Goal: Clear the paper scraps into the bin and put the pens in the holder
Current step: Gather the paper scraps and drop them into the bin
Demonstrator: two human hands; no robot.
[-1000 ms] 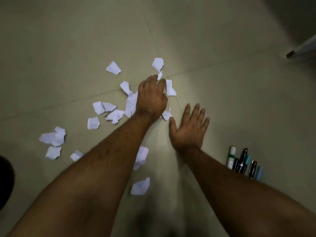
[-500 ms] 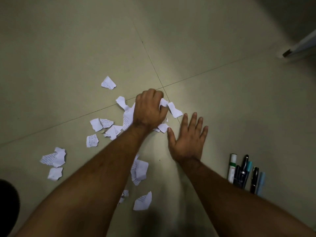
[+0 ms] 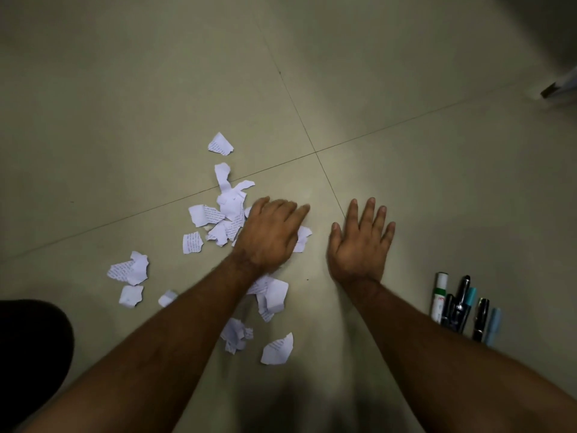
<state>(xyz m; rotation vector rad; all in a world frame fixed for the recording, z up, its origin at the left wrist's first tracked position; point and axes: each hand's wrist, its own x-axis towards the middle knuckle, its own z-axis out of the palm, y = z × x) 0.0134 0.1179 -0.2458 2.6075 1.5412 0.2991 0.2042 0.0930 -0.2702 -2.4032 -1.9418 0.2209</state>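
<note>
Several torn white paper scraps (image 3: pixel 229 210) with writing lie scattered on the tiled floor, left of centre. My left hand (image 3: pixel 271 234) lies palm down over some of them, fingers pointing right; one scrap (image 3: pixel 303 237) pokes out beside it. Whether it grips any scrap is hidden. My right hand (image 3: pixel 359 245) rests flat on the bare floor, fingers spread, holding nothing. Several pens and markers (image 3: pixel 461 307) lie side by side at the lower right, apart from both hands. More scraps (image 3: pixel 277 350) lie under and below my left forearm.
A dark rounded object (image 3: pixel 34 348) sits at the lower left edge. A white object with a dark tip (image 3: pixel 560 87) shows at the far right edge. Floor tile seams cross near the hands. No bin or holder is in view.
My left hand has drawn the far scraps toward me and down the floor, bunching them. The right hand stays flat beside it. The view has shifted upward.
</note>
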